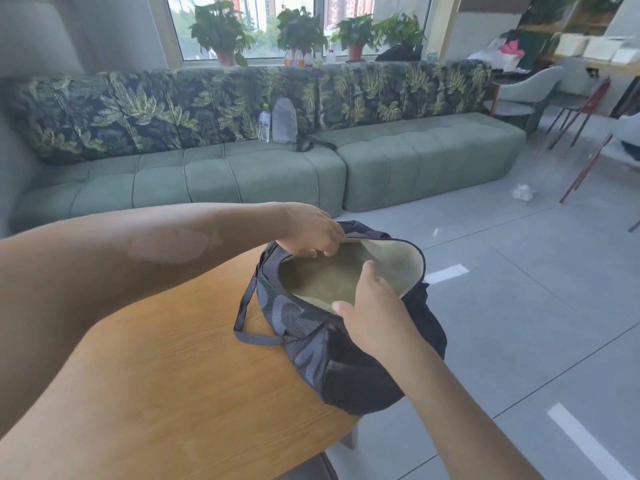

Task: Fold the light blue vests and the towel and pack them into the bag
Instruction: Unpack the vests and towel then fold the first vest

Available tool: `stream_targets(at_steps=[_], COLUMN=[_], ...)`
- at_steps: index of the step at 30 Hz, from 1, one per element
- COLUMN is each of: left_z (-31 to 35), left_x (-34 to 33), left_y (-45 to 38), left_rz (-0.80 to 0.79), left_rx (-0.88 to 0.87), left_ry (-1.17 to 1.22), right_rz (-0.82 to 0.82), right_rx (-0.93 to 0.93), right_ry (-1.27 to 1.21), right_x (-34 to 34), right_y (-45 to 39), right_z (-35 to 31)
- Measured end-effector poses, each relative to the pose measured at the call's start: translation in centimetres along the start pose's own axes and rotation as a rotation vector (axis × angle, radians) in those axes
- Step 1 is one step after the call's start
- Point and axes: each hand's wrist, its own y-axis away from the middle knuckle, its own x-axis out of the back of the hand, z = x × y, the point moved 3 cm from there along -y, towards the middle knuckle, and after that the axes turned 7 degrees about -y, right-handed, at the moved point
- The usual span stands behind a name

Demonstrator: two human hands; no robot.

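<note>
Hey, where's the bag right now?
The dark bag sits on the wooden table's right edge, overhanging it, between the left hand and right hand.

Looks like a lounge or office break area, not a private home. There's a long green modular sofa (263, 174) with leaf-print back cushions (214, 102), potted plants (221, 32) lined up on the windowsill, grey tiled floor (519, 306), and café-style chairs (526, 95) off to the right.

bag (322, 344) mouth gapes (both hands at its rim), passage free.
</note>
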Motion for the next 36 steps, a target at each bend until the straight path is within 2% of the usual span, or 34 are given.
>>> stream_targets(at_steps=[5, 11, 17, 21, 27, 36], left_z=[0.5, 2.5, 6.5, 11.8, 22.2, 38.0], left_x=[1.7, 2.8, 3.4, 2.9, 1.4, 1.1], left_y=[3.7, 9.0, 15.6, 21.2, 30.4, 43.0], left_rz=[0.06, 0.133, 0.298, 0.394, 0.444, 0.515], left_rx=[0.119, 0.339, 0.702, 0.965, 1.255, 1.686], left_ry=[0.057, 0.191, 0.427, 0.601, 0.735, 0.901], right_rz=[0.046, 0.093, 0.11, 0.093, -0.058, -0.359], right_rx=[0.025, 0.118, 0.285, 0.409, 0.564, 0.694], right_ry=[0.008, 0.006, -0.075, -0.108, -0.113, -0.069], right_x=[1.4, 0.9, -1.5, -4.0, -9.9, -20.9], right_y=[1.2, 3.1, 4.9, 6.5, 9.6, 16.8], right_z=[-0.7, -1.1, -2.5, -5.0, -9.3, -15.9])
